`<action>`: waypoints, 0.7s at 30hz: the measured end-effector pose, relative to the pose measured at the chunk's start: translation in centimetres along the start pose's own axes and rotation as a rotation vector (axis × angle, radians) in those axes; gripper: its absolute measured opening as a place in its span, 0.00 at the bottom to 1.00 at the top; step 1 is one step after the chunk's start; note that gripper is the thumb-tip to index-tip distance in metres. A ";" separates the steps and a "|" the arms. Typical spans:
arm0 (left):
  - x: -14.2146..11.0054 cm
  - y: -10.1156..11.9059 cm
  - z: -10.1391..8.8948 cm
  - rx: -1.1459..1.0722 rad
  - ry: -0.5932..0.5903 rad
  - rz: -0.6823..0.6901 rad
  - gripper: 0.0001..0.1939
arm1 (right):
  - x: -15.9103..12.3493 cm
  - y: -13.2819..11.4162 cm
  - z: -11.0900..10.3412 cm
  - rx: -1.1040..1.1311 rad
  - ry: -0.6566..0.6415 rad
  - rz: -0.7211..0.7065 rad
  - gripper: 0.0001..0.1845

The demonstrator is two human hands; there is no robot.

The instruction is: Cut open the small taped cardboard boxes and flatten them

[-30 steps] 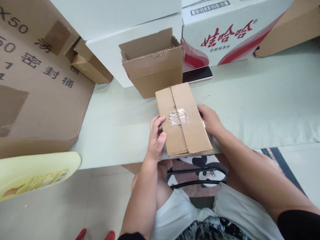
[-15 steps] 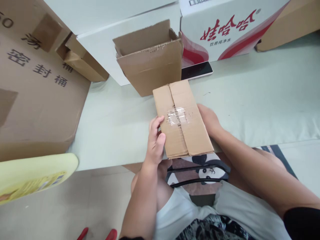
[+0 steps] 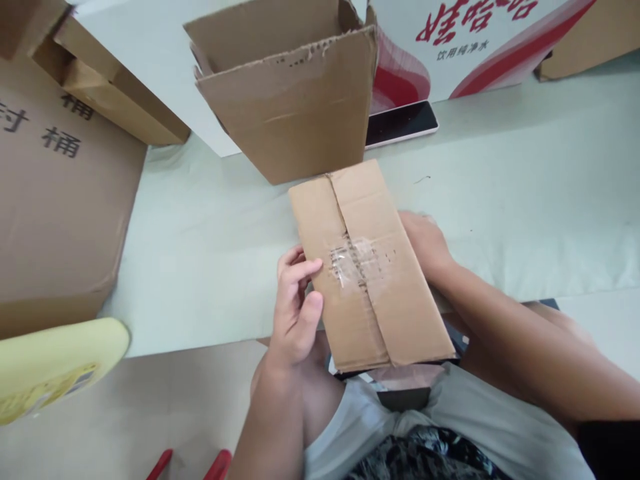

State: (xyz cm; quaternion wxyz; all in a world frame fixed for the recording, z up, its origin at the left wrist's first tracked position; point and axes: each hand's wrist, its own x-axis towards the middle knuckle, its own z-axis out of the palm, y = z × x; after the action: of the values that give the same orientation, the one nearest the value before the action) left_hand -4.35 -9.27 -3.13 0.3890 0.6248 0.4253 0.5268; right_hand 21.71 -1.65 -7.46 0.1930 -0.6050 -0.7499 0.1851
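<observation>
A closed cardboard box [image 3: 367,273] is tilted at the table's front edge, its top flaps meeting at a seam with clear tape across the middle. My left hand [image 3: 297,300] grips the left side of it, thumb and forefinger on the edge. Against the right side, my right hand [image 3: 425,243] supports the box, its fingers hidden behind the cardboard. Just beyond stands a taller cardboard box [image 3: 295,113] with its top open.
A black-screened phone [image 3: 403,125] lies on the pale green cloth [image 3: 500,193]. White cartons with red print [image 3: 465,47] line the back. A large brown carton [image 3: 60,213] stands left, near a yellow rounded object [image 3: 65,360]. Red objects [image 3: 163,463] show on the floor.
The taped box appears larger and lower in view, with both hands still at its sides. My left hand has shifted left and down. The view has moved closer to the table.
</observation>
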 end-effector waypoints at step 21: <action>1.6 -0.1 2.5 0.067 0.171 -0.028 0.17 | -0.6 -0.5 -2.6 0.361 0.472 0.105 0.06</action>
State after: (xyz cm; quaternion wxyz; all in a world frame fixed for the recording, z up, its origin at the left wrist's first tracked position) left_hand -1.80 -7.86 -3.08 0.3375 0.5843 0.4830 0.5580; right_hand 22.81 -2.20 -5.01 0.4565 -0.6253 -0.6069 0.1797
